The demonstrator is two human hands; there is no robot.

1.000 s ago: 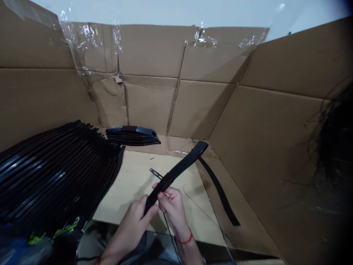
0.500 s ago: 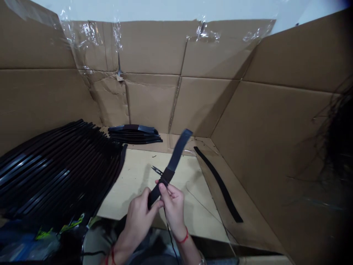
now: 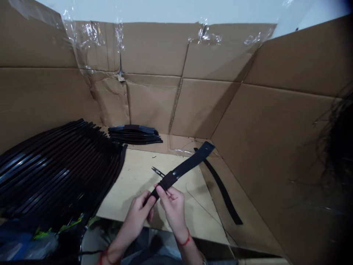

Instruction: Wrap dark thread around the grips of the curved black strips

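While your left hand [image 3: 138, 213] clamps the lower end of a long, gently curved, flat black strap [image 3: 193, 162], your right hand [image 3: 174, 208] pinches it just below its thicker dark middle band, so the two hands sit close together. You have the strap slanting over the middle of the pale, smooth worktop [image 3: 138, 167], its free end reaching past the far right corner. Just beyond your fingers, slim black pointed snips [image 3: 157, 171] show pale marks on the blades, too small to read; whether you grip their hidden handles, I cannot tell. Off the worktop's near left corner, a crumpled clear-and-blue plastic packet [image 3: 20, 244] bears yellow-green print, too blurred to read. A broad row of glossy black strips [image 3: 63, 173] lines your left edge, a small black stack [image 3: 135, 137] lies beyond the far edge, and one flat matte black strip [image 3: 223, 189] curves along the right edge.
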